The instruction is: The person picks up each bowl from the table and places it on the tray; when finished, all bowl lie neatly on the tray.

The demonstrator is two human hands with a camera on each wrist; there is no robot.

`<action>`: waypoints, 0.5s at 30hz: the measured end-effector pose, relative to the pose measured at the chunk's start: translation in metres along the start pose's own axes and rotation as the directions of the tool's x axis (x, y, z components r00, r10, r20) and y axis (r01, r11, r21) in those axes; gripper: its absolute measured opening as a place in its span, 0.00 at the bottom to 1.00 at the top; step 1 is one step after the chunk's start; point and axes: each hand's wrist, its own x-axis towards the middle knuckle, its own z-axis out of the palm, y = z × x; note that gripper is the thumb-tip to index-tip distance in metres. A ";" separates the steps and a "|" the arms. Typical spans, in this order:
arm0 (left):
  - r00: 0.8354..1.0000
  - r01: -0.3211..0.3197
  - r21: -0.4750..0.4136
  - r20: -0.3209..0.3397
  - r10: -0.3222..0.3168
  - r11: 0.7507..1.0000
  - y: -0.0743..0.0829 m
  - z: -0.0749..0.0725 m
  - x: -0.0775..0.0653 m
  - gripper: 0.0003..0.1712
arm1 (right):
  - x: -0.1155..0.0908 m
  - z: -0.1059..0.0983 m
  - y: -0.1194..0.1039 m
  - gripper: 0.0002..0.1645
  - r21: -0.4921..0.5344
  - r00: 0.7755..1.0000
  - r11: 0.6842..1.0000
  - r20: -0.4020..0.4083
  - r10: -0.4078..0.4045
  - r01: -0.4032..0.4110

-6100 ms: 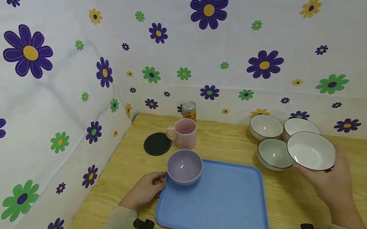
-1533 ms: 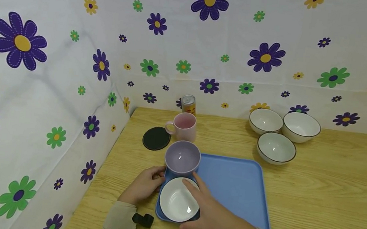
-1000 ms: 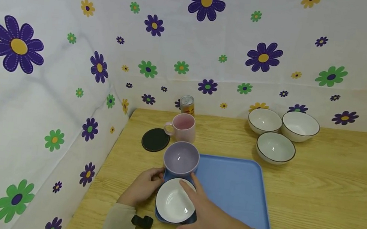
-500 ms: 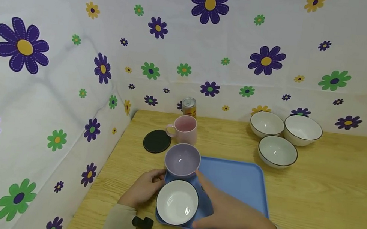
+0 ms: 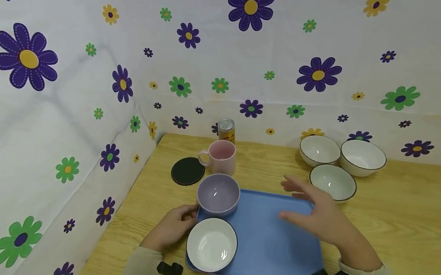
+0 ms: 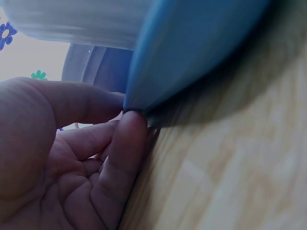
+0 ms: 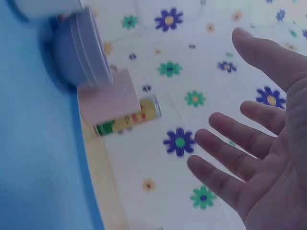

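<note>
My left hand [image 5: 172,227] pinches the left edge of the blue tray [image 5: 273,248]; in the left wrist view the thumb and a finger [image 6: 125,143] meet at the tray's rim [image 6: 182,57]. A white bowl [image 5: 211,245] with a dark rim sits in the tray's near left corner. Behind it a purple bowl [image 5: 218,194] stands in the far left corner. Above the tray's right part hovers my right hand [image 5: 322,215], fingers spread and holding nothing, also plain in the right wrist view. It is nearest to a white bowl [image 5: 333,180] on the table.
Two more white bowls [image 5: 319,149] stand at the back right, close together. Beyond the tray's far left corner are a pink mug [image 5: 224,158], a drink can [image 5: 226,131] and a black round coaster [image 5: 188,171]. Flowered cloth [image 5: 275,48] covers the walls behind the wooden table [image 5: 407,222].
The right hand carried a white bowl from the right to the tray's near left corner and let go. It has since moved right and away. The left hand stays at the tray's edge.
</note>
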 end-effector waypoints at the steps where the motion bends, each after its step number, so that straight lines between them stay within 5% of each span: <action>1: 1.000 0.000 0.000 0.000 0.000 1.000 0.000 0.000 0.000 0.27 | 0.000 -0.003 0.004 0.51 -0.011 0.999 1.000 -0.034 -0.008 0.008; 9: 1.000 0.007 -0.004 -0.004 -0.007 1.000 -0.002 -0.001 0.000 0.27 | -0.003 -0.027 0.032 0.59 -0.068 0.969 0.981 -0.184 0.167 -0.182; 15: 1.000 0.015 -0.012 0.002 -0.015 1.000 -0.001 -0.001 0.000 0.27 | -0.009 -0.044 0.050 0.62 -0.084 0.909 0.929 -0.254 0.330 -0.360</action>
